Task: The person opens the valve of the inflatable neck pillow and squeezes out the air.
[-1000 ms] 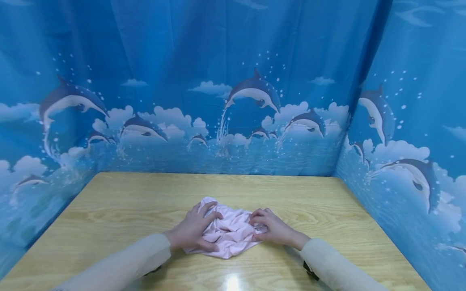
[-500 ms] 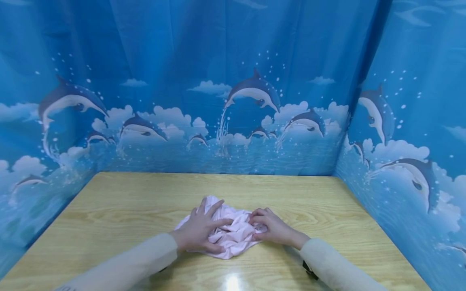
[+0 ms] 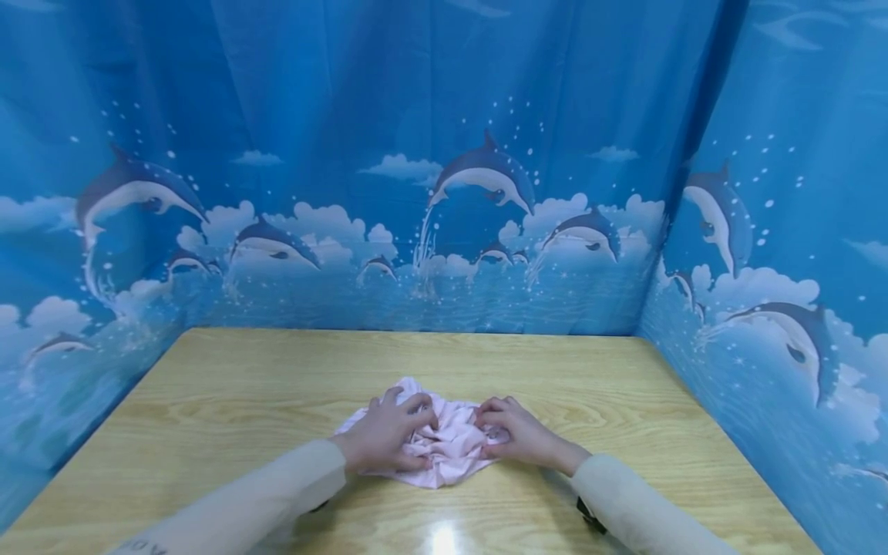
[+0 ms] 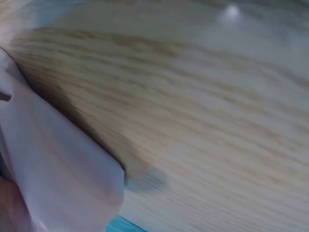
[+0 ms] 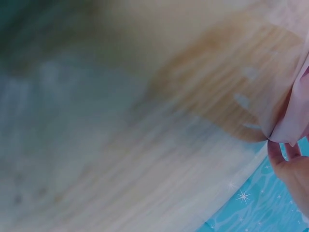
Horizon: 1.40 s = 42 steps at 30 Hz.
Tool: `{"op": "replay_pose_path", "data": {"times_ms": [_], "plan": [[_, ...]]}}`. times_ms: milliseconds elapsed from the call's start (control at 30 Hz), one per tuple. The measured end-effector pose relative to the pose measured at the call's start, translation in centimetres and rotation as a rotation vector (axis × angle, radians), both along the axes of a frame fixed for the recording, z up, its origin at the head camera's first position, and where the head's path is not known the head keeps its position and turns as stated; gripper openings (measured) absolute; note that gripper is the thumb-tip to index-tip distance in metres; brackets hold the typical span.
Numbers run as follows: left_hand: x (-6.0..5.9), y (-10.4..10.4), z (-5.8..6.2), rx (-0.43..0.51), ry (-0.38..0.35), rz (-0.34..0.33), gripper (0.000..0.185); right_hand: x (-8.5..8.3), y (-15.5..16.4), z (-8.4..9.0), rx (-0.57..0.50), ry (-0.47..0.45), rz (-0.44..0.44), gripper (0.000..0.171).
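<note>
A crumpled pale pink cloth (image 3: 454, 443) lies bunched on the table between the hands in the head view. My left hand (image 3: 384, 435) grips its left part, fingers curled into the folds and thumb low at the near side. At the cloth's right edge my right hand (image 3: 522, 436) pinches a fold between thumb and fingers. The left wrist view has a smooth flap of the cloth (image 4: 67, 159) at left, with a bit of the left hand (image 4: 10, 208) in the corner. In the right wrist view, the right hand's fingers (image 5: 276, 154) meet the cloth's (image 5: 289, 128) lower edge.
The wood-grain table (image 3: 277, 370) reaches back to a blue curtain (image 3: 333, 154) printed with dolphins. Another curtain side (image 3: 784, 193) runs along the right edge. A bright light reflection (image 3: 442, 538) shows on the tabletop near the front.
My left hand has shifted to the right over the cloth; its fingers spread, then curled in again, drawing folds together. The right hand has stayed in place on the right edge.
</note>
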<state>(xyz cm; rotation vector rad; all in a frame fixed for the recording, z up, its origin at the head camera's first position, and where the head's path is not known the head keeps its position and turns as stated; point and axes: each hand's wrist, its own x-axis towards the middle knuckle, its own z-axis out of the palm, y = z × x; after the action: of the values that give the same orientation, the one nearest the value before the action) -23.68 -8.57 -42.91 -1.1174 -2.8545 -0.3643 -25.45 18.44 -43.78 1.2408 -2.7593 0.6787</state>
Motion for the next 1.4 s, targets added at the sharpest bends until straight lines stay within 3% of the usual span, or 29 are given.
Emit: {"op": "replay_pose_path", "data": {"times_ms": [100,233,333,633,1067,1400], "plan": [[-0.1,0.1,-0.1,-0.003,-0.016,0.013,0.045,0.0,0.0,0.1,0.008,-0.021,-0.008,0.031],[0.2,0.1,-0.1,-0.01,-0.03,0.036,0.072,0.1,0.0,0.3,0.017,-0.041,-0.016,0.032],[0.3,0.0,-0.1,-0.013,-0.027,0.037,0.081,0.1,0.0,0.4,0.019,-0.042,-0.018,0.032],[0.5,0.5,-0.2,-0.056,0.014,0.044,0.073,0.0,-0.1,0.3,0.004,-0.002,0.008,0.031],[0.4,1.7,0.0,-0.054,0.021,0.087,0.05,0.2,-0.2,0.5,0.028,-0.083,-0.039,0.032],[0.1,1.3,0.6,-0.077,-0.099,0.037,0.063,0.2,-0.2,0.3,0.019,-0.046,-0.015,0.034]]}}
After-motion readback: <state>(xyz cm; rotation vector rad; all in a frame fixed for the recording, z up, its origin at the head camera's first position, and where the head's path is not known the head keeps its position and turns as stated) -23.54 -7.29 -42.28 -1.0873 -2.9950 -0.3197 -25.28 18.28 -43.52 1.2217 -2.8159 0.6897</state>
